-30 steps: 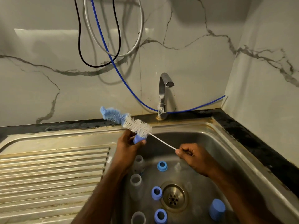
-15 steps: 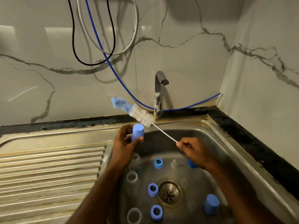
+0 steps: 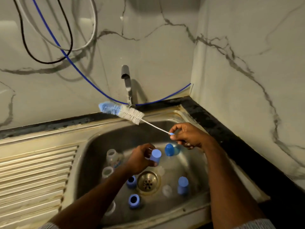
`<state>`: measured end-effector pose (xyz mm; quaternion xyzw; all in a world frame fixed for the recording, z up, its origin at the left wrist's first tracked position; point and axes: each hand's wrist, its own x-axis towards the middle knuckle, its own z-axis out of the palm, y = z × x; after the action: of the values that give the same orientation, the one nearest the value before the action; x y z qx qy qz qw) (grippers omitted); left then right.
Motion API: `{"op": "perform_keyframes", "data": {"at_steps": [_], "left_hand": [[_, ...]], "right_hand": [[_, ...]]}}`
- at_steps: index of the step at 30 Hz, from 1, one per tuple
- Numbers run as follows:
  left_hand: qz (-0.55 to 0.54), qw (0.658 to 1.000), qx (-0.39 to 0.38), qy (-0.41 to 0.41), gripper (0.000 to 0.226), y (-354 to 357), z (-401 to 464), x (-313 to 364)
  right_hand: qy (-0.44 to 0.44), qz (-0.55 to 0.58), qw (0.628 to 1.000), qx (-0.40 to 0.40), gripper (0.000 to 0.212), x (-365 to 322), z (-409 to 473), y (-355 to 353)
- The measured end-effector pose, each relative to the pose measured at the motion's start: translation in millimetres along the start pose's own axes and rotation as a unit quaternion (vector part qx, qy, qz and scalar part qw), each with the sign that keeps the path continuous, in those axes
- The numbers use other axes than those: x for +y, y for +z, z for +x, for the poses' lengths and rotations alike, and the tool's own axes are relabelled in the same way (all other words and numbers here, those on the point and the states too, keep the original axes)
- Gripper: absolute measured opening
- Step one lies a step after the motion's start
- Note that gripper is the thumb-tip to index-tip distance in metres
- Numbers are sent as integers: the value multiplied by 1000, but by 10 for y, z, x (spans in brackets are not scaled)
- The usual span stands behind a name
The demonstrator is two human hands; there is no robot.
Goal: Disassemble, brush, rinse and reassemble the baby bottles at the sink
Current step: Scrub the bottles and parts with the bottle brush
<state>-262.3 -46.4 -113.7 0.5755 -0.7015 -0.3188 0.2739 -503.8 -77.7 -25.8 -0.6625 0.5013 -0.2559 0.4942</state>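
While left hand (image 3: 140,160) grips blue cap (image 3: 155,155) over sink (image 3: 105,138) — right hand (image 3: 188,135) pinches brush (image 3: 130,114) handle end.

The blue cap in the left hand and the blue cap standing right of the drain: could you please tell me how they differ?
The cap in the left hand is gripped by the left hand and held tilted above the basin; the cap right of the drain stands untouched on the sink floor. The held one is partly covered by fingers; the standing one shows whole. Both are light blue, rounded and closed end up.
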Motion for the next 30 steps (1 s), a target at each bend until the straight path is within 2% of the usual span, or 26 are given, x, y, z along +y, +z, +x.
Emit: {"op": "perform_keyframes", "data": {"at_steps": [7, 14, 17, 21, 27, 30], "left_hand": [[26, 998, -56, -4, 49, 638, 414, 186], [88, 989, -117, 31, 41, 1012, 572, 131], [105, 986, -121, 38, 49, 1037, 544, 107], [113, 988, -100, 47, 72, 783, 434, 185], [176, 982, -53, 42, 35, -111, -149, 192], [212, 976, -43, 7, 28, -548, -582, 64]], "right_hand": [[41, 12, 998, 35, 9, 187, 1, -173], [35, 9, 999, 5, 9, 190, 57, -163], [34, -4, 999, -5, 12, 169, 70, -135], [39, -6, 999, -32, 13, 143, 77, -68], [40, -37, 994, -93, 13, 24, 130, 139], [47, -41, 992, -111, 16, -13, 128, 264]]}}
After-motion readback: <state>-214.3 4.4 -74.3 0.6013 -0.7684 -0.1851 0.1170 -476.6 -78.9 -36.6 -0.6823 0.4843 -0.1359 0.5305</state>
